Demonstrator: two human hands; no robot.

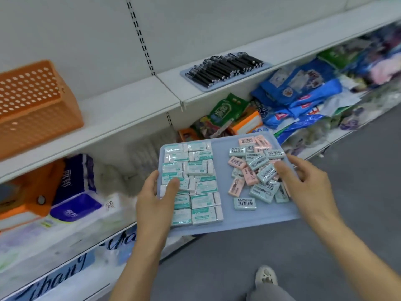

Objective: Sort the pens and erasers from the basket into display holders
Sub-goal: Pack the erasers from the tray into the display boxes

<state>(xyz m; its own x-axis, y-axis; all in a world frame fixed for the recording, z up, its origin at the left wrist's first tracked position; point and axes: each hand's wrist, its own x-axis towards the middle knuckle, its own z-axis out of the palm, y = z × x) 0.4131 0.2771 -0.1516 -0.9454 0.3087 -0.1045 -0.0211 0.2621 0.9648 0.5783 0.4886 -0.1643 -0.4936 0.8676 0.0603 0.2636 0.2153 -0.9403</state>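
Sorting near complete: black pens racked on the upper shelf, orange basket set aside, your left hand gripping the eraser tray, right hand open over loose erasers needing tidying.

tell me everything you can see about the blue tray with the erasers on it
The blue tray is a flat, pale blue rectangle with rounded corners and a low rim, plastic by its look. It is held out level in front of the shelves. The left hand grips its left edge, thumb on top over the white-and-teal erasers, which lie in tidy rows on the left half. The right hand is at its right edge, fingers reaching over a loose pile of pink and pale blue erasers. The near strip is bare.
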